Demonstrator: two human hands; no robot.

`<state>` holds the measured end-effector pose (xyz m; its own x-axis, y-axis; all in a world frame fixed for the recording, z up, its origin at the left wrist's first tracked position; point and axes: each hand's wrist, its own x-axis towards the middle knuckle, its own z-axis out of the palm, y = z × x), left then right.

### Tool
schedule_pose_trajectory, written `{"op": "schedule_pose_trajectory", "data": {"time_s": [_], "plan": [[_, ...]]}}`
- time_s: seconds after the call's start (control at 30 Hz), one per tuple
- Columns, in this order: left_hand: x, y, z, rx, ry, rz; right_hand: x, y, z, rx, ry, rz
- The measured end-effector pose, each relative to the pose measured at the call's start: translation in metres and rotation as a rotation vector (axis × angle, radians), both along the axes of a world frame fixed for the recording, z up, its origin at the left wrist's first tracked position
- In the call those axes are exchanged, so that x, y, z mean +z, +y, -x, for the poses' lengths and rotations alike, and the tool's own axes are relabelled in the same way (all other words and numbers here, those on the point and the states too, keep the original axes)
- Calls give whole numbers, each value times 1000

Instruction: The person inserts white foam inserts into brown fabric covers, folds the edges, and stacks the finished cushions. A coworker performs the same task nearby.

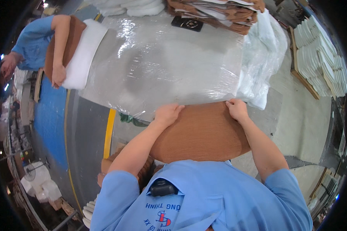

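Observation:
A brown fabric-covered cushion point(200, 134) with a rounded near edge is tilted between my chest and the near edge of a plastic-wrapped table point(162, 69). My left hand point(169, 114) is closed on its far left corner. At the far right corner, my right hand point(237, 109) pinches the fabric edge between thumb and fingers. The cushion's underside is hidden.
Brown fabric covers point(216, 15) and white pads point(131, 7) are piled at the table's far side, near a flat black object point(187, 24). Crumpled clear plastic point(264, 54) covers the right end. At left, a co-worker handles a white pad point(83, 54) against brown fabric. White panels point(316, 57) stand far right.

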<state>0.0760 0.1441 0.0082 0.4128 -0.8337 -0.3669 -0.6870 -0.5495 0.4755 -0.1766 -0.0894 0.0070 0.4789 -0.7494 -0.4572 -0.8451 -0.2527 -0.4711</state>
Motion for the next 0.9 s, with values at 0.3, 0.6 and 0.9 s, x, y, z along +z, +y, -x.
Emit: {"op": "schedule_pose_trajectory", "data": {"time_s": [0.3,0.6,0.9], "plan": [[-13,-3,4,14,-45,25,-4,13,-4,-81,-89,124],[6,-6,-4,-132,-100,262,21,0,-10,135,-113,-14],[124,83,73,-492,190,68,139,102,42,989,180,-60]]}}
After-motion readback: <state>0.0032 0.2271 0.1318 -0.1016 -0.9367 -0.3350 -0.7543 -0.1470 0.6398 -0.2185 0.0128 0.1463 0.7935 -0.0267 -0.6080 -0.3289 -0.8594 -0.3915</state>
